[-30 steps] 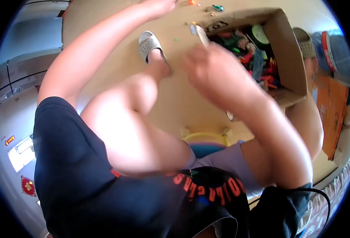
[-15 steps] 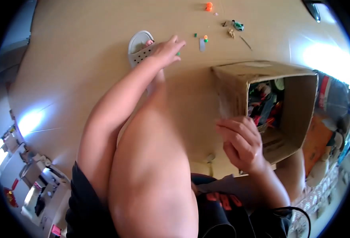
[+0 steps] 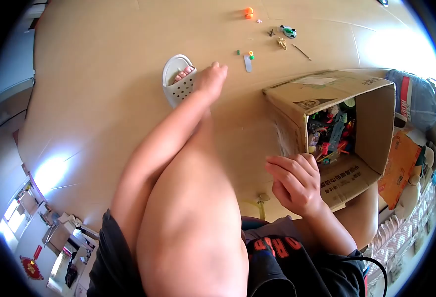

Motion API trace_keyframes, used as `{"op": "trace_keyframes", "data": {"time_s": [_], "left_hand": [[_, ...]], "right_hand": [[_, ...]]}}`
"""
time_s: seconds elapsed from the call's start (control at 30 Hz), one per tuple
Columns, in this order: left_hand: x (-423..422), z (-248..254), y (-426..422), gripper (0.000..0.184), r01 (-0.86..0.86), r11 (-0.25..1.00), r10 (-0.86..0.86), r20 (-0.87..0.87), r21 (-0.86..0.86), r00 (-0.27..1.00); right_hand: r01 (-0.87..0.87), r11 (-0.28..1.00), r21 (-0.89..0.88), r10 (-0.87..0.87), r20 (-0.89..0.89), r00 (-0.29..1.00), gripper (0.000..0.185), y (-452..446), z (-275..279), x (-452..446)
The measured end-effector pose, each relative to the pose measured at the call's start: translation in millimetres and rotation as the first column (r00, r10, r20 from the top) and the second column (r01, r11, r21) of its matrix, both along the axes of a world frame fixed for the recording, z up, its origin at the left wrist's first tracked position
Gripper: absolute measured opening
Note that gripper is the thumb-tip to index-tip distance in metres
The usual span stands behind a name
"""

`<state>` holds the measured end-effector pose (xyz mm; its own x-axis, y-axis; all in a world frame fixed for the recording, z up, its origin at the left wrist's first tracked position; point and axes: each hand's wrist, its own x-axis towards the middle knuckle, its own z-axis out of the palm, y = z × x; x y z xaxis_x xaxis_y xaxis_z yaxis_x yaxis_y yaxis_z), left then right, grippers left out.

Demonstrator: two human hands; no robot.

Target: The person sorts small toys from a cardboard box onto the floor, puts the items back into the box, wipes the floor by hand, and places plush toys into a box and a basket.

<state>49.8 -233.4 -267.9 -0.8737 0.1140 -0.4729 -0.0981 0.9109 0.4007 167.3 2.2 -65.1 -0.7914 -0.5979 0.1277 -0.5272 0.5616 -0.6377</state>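
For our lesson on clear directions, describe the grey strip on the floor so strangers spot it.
From the big open cardboard box on the right, look past its upper-left corner to the floor. There, right of the person's left hand, lies the grey strip. It looks flat, plain and elongated, unlike the tiny green and yellow bits by its upper end.

The bare left hand [image 3: 211, 80] is curled, its arm [image 3: 163, 141] stretched forward. The bare right hand [image 3: 297, 183] hangs closer in, fingers [image 3: 292, 167] loosely bent.
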Motion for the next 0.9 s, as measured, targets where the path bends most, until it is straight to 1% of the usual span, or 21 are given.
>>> {"op": "trace_keyframes", "data": {"time_s": [0.1,0.13,0.23,0.27,0.37,0.4,0.47,0.5,0.53,0.57,0.6,0.7,0.73,0.8,0.83,0.87,0.9], "left_hand": [[5.1,-32.3,-2.9,0.010,0.116,0.989,-0.132,-0.188,-0.094,0.973],[5.2,-28.3,-3.1,0.011,0.122,0.990,-0.135,-0.212,-0.073,0.968],[3.5,-35.0,-7.6,0.002,0.096,0.994,-0.106,-0.325,-0.047,0.940],[1.1,-34.3,-4.7,0.008,0.042,0.999,-0.048,-0.272,-0.027,0.961],[-9.4,-45.9,-8.3,0.005,-0.086,0.982,0.119,-0.203,0.166,0.972],[-14.8,-50.2,-8.6,0.004,-0.243,0.914,0.290,-0.104,0.325,0.951],[-19.9,-60.0,-11.7,0.005,-0.124,0.962,0.181,-0.228,0.245,0.957],[-24.0,-58.3,-12.1,0.006,-0.062,0.978,0.118,-0.284,0.199,0.951],[-27.0,-57.0,-11.6,0.010,-0.073,0.973,0.143,-0.327,0.217,0.934],[-32.9,-55.8,-12.5,0.011,-0.053,0.972,0.131,-0.339,0.228,0.932],[-40.4,-57.7,-15.7,0.013,-0.032,0.971,0.118,-0.356,0.239,0.927],[-64.6,-63.5,-27.5,0.019,0.072,0.952,0.057,-0.404,0.297,0.913],[-73.9,-63.9,-27.3,0.022,0.116,0.938,0.034,-0.421,0.327,0.907],[-91.9,-62.5,-25.7,0.028,0.180,0.943,-0.025,-0.482,0.278,0.876],[-99.9,-60.6,-22.9,0.032,0.208,0.945,-0.053,-0.509,0.253,0.859],[-109.1,-57.5,-19.4,0.049,0.188,0.956,-0.067,-0.454,0.225,0.888],[-118.7,-54.4,-15.3,0.053,0.198,0.949,-0.059,-0.480,0.246,0.876]], "right_hand": [[0.024,1.000,-0.017,-0.024,0.031,0.999,0.033,-7.6,3.9,-4.1],[0.023,1.000,-0.010,-0.022,0.012,1.000,0.032,-8.9,2.5,-3.8],[0.018,0.999,0.049,-0.020,0.042,0.999,0.032,-15.2,7.3,-6.5],[0.021,0.998,0.063,-0.025,0.062,0.998,0.032,-15.0,8.2,-6.1],[0.056,0.987,0.153,-0.069,0.084,0.994,0.031,-19.3,11.5,-5.0],[0.070,0.981,0.178,-0.085,0.078,0.993,0.031,-22.6,11.8,-3.9],[0.108,0.970,0.216,-0.132,0.101,0.986,0.031,-32.6,13.2,-1.4],[0.127,0.976,0.174,-0.155,0.158,0.975,0.031,-37.0,9.7,-0.4],[0.152,0.979,0.134,-0.178,0.217,0.960,0.030,-41.5,3.7,2.9],[0.180,0.979,0.093,-0.199,0.272,0.941,0.030,-45.9,-3.7,5.1],[0.261,0.965,0.030,-0.248,0.434,0.866,0.027,-54.9,-10.3,9.1],[0.176,0.974,0.144,-0.220,0.397,0.891,0.023,-76.1,-24.1,-11.2],[0.234,0.961,0.144,-0.271,0.347,0.898,0.018,-84.8,-35.8,-17.1],[0.364,0.927,0.092,-0.371,0.371,0.851,0.014,-99.7,-49.9,-45.1],[0.449,0.890,0.083,-0.446,0.367,0.816,0.013,-105.9,-62.8,-56.8],[0.529,0.846,0.068,-0.514,0.367,0.775,0.012,-112.4,-78.4,-67.2],[0.579,0.815,0.038,-0.559,0.320,0.765,0.010,-118.5,-92.6,-78.2]]}}
